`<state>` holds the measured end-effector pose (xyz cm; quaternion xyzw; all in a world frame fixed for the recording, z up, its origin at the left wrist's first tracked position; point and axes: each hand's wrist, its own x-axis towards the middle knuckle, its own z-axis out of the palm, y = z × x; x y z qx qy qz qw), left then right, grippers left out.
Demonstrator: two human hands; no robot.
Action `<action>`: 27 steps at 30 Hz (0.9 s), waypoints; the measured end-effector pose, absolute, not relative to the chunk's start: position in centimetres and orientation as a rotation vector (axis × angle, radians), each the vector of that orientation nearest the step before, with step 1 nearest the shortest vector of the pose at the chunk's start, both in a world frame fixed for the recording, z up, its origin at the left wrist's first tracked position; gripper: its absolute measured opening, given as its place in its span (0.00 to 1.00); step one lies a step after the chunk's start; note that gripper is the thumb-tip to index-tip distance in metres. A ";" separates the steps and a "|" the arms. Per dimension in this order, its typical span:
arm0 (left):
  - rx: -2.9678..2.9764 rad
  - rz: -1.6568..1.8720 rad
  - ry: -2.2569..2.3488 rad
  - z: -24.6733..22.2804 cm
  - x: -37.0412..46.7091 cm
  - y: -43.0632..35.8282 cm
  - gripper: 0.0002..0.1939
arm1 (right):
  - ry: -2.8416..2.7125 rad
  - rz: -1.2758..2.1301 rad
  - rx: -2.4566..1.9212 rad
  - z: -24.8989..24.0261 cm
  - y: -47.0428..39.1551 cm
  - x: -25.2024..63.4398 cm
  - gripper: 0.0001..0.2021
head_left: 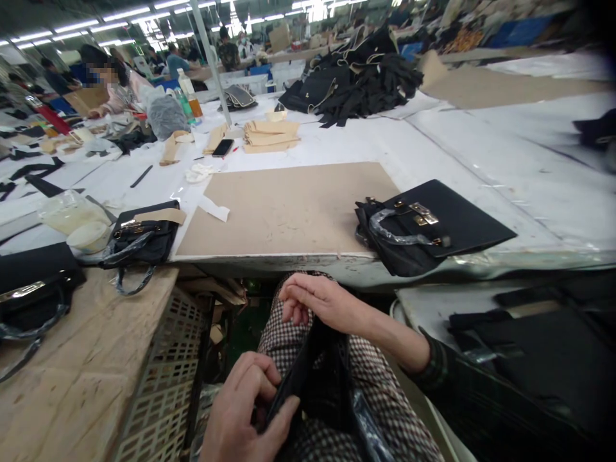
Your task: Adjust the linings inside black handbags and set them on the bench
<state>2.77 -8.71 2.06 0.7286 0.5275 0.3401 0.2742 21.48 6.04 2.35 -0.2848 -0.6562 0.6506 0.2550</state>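
Observation:
A black handbag (327, 385) lies across my lap, its opening facing up and its inside dark. My left hand (250, 410) pinches the near left edge of this bag between thumb and fingers. Over the bag's far end is my right hand (322, 301), palm side turned down and left, its fingers loosely bent with nothing visible in them. The underside of that hand is near or against the bag's edge; I cannot tell which. A plastic-wrapped handle (368, 420) shows at the bag's right side.
Ahead, a brown board (293, 212) lies on the white table (447, 154). A finished-looking black handbag (433, 221) rests at its right; a smaller one (144, 234) sits left beside a plastic tub (89, 236). A plastic crate (158, 378) stands left. Black pieces (356, 83) are heaped behind.

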 end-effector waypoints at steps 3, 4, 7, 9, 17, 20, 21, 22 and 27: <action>2.085 0.970 1.376 1.5 3.1 -9.1 0.12 | -1.814 1.605 -0.865 1.8 6.9 24.1 0.16; 2.113 0.984 1.367 1.4 3.2 -9.2 0.12 | -1.860 1.547 -0.897 1.6 7.1 25.0 0.17; 2.128 1.034 1.376 1.1 3.6 -9.4 0.11 | -1.943 1.436 -0.966 0.8 7.5 27.1 0.16; 2.118 1.058 1.387 1.1 3.9 -9.5 0.10 | -1.900 1.489 -0.960 0.5 7.4 27.6 0.15; 2.159 0.998 1.413 1.4 3.9 -9.5 0.10 | -2.190 1.430 -0.680 2.6 5.8 25.5 0.07; 2.184 0.957 1.415 1.6 3.7 -9.4 0.10 | -2.302 1.423 -0.452 3.6 4.8 24.4 0.08; 2.183 0.957 1.418 1.7 3.7 -9.4 0.10 | -2.323 1.415 -0.420 3.9 4.4 24.1 0.08; 2.182 0.958 1.417 1.7 3.7 -9.4 0.10 | -2.347 1.401 -0.406 4.1 4.0 23.8 0.08; 2.185 0.980 1.397 1.6 4.0 -9.7 0.10 | -2.454 1.334 -0.409 4.6 3.5 23.2 0.05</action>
